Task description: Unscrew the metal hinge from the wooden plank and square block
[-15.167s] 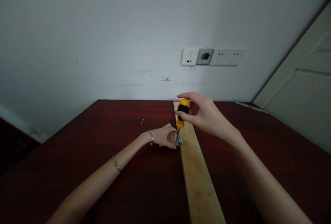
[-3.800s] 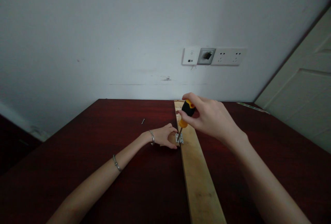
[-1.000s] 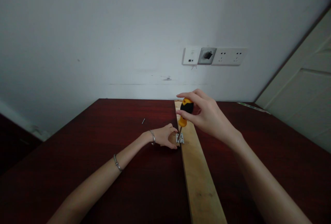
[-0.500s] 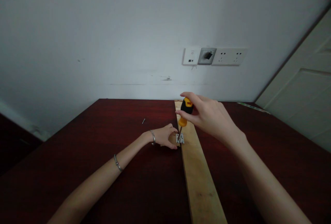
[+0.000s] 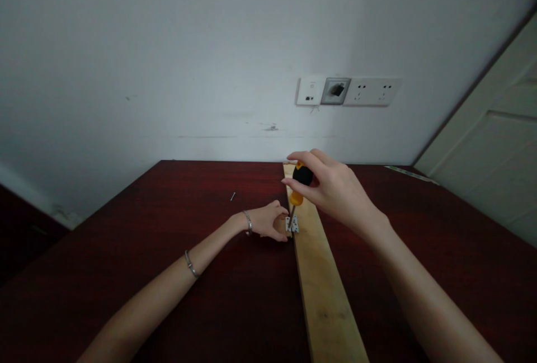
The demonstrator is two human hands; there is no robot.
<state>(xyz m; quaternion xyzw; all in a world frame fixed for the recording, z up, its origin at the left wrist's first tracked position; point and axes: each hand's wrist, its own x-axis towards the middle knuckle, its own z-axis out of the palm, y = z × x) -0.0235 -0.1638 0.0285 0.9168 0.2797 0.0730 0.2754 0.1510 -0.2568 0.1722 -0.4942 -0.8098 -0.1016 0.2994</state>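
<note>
A screwdriver [image 5: 296, 198] with a yellow and black handle is pinched between the thumb and fingers of my right hand [image 5: 338, 187]. Its shaft points down, and the tip meets the left leaf of a small metal hinge [image 5: 296, 224]. That hinge bridges a small wood block [image 5: 282, 222] and a long wooden board [image 5: 325, 279]. My left hand [image 5: 266, 222] is closed around the small block, thumb on the near side and fingers on the far side, pressing it beside the board's left edge. The screw under the tip is too small to make out.
A small metal screw or pin [image 5: 232, 196] lies on the dark red table [image 5: 201, 184], left of the board. Against the right back edge rests a thin patterned strip [image 5: 411, 174]. A white wall with sockets [image 5: 371, 92] stands behind, and a pale door [image 5: 495, 128] at right.
My right hand has shifted slightly left and its wrist has turned, rotating the screwdriver handle. The left hand, block and board have stayed in place.
</note>
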